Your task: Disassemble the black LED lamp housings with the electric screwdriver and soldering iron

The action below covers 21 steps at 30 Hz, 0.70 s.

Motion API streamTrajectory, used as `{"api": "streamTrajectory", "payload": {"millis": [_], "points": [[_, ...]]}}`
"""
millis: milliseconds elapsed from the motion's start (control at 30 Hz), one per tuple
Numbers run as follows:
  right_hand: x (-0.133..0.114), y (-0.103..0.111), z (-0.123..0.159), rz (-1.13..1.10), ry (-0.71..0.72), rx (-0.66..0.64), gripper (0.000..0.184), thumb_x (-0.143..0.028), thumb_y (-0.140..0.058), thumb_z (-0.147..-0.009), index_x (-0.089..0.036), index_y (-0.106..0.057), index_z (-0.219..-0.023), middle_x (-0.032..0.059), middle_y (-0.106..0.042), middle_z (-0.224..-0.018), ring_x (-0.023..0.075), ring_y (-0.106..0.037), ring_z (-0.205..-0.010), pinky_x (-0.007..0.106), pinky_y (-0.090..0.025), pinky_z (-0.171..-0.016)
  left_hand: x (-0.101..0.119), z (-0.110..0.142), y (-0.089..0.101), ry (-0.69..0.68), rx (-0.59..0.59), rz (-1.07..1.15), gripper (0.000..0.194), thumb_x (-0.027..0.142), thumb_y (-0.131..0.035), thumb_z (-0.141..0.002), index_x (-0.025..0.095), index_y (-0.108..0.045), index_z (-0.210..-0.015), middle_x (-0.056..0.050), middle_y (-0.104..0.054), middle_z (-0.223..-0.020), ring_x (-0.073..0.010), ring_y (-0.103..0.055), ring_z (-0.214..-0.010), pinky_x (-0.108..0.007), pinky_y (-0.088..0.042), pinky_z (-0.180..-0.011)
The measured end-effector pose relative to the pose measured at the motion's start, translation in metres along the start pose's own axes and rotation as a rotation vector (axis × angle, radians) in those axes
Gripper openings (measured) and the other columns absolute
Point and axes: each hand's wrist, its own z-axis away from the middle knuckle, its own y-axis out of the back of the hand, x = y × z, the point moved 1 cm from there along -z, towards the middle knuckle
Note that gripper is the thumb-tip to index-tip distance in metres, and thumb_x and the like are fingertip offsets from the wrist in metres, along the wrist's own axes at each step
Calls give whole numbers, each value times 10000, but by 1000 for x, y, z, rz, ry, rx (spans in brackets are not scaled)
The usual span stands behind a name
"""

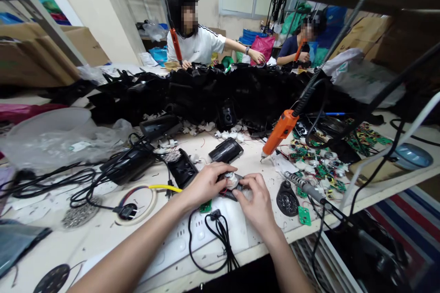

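At the front of the bench, my left hand (208, 184) pinches a small white-and-metal part (232, 180) between thumb and fingers. My right hand (255, 198) closes on the other side of the same part, thumb and fingertips near its edge. Beneath it lies an open black plastic housing (227, 193), partly covered by my fingers; a thin red wire shows there. A green circuit board (205, 206) pokes out below my left wrist. Just beyond my hands rests a glossy black shell (226, 150), and a second open black shell (182, 168) is to the left.
An orange electric screwdriver (280, 132) hangs right of centre. Circuit boards (321, 171), a soldering iron (304, 187) and a black stand (288, 199) lie right. Cables (220, 238) and a tape roll (151, 201) are nearer. Two people work behind the black parts heap (192, 89).
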Motion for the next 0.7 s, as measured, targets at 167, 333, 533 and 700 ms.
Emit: {"api": "streamTrajectory", "payload": {"millis": [167, 333, 533, 700], "points": [[2, 7, 7, -33, 4, -44, 377, -141, -636, -775, -225, -575, -1137, 57, -566, -1020, 200, -596, -892, 343, -549, -799, 2, 2, -2, -50, -5, -46, 331, 143, -603, -827, 164, -654, -1153, -89, -701, -1119, -223, -621, -1058, -353, -476, -945], [-2, 4, 7, 12, 38, -30, 421, -187, -644, -798, -239, -562, -1208, 62, -557, -1033, 217, -586, -942, 364, -541, -840, 5, -4, -5, -49, 18, -52, 317, 134, -567, -839, 153, -650, -1145, -97, -703, -1108, -221, -623, -1055, -362, -480, -953], [-8, 1, -2, 60, 105, 0, 325, -241, -632, -836, -220, -580, -1156, 79, -583, -1024, 244, -570, -988, 410, -508, -883, 5, -4, -5, -60, -54, -29, 429, 81, -516, -812, 166, -599, -1224, -103, -660, -1227, -214, -600, -1144, -361, -460, -1008], [-10, 4, -7, 67, 169, -15, 268, -178, -648, -794, -205, -579, -1051, 81, -629, -1026, 250, -569, -995, 415, -489, -889, -3, 9, 2, 68, 20, 12, 639, -28, -448, -721, 153, -495, -1332, -117, -565, -1356, -209, -517, -1261, -384, -381, -1099]]}}
